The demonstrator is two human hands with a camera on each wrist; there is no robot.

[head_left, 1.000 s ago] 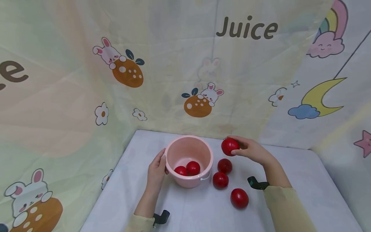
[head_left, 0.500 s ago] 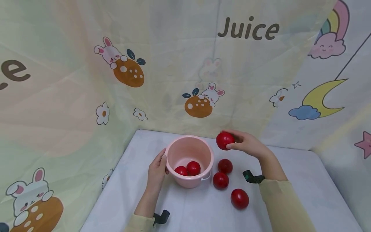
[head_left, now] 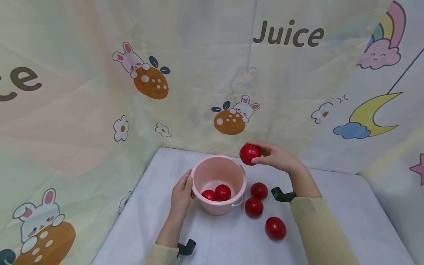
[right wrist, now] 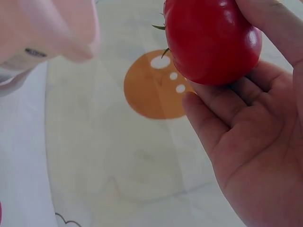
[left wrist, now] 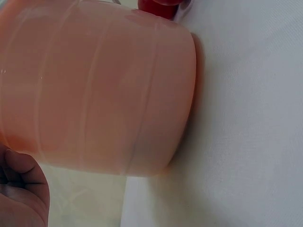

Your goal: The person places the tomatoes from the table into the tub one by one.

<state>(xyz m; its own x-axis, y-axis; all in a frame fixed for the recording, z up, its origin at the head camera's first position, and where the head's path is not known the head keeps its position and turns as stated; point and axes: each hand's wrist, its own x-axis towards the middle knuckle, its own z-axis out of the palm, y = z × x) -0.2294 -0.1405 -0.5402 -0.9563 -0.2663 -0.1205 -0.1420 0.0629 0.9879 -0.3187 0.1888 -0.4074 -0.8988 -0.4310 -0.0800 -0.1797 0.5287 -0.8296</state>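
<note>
Head view shows the work partly done, as far as one can judge: a first tomato (head_left: 222,192) and a second tomato (head_left: 208,195) lie side by side inside the pink bucket (head_left: 215,209). A third, the held tomato (head_left: 250,154), is in the air at the far right of the rim, outside the opening as seen from here. The right grip (head_left: 278,157) grasps it between thumb and fingers. The left grip (head_left: 180,195) is closed on the bucket's left side at the rim, seemingly to steady it. Three more are left on the white table (head_left: 212,243), to the right of the bucket: the far tomato (head_left: 259,190) and the middle tomato (head_left: 254,207) just beside each other, the near tomato (head_left: 275,228) a little apart from them.

Only the head view shows what is inside the bucket. The right wrist view adds green sepals (right wrist: 160,27) on the held tomato, hidden from above, and a visible gap between that fruit and the bucket. The left wrist view gives the bucket's ribbed outer wall (left wrist: 109,94) and its base against the table, with curled fingers (left wrist: 28,172) at the rim end; at its top edge, red fruit is cut off, too little to tell which pieces.
</note>
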